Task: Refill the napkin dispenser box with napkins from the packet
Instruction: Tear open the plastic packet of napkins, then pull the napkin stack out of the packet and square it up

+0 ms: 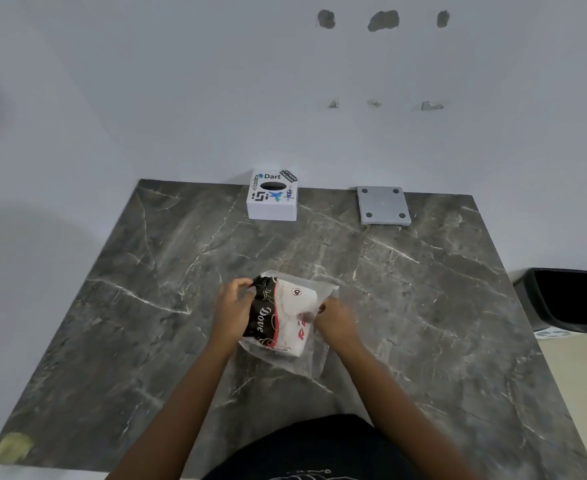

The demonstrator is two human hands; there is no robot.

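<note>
A clear plastic napkin packet [286, 320] with black, red and white print lies in the middle of the dark marble table [146, 306]. My left hand [233, 306] grips its black left end. My right hand [335, 322] pinches the clear plastic on its right side, fingers partly under the film. The white napkin dispenser box [273, 197], covered in stickers and with a dark oval slot on top, stands at the table's far edge against the wall, well beyond both hands.
A grey square plate [383, 205] with four dark dots lies at the far edge, right of the box. A black bin [569, 301] stands on the floor past the table's right edge. A yellowish patch [13, 446] marks the near left corner.
</note>
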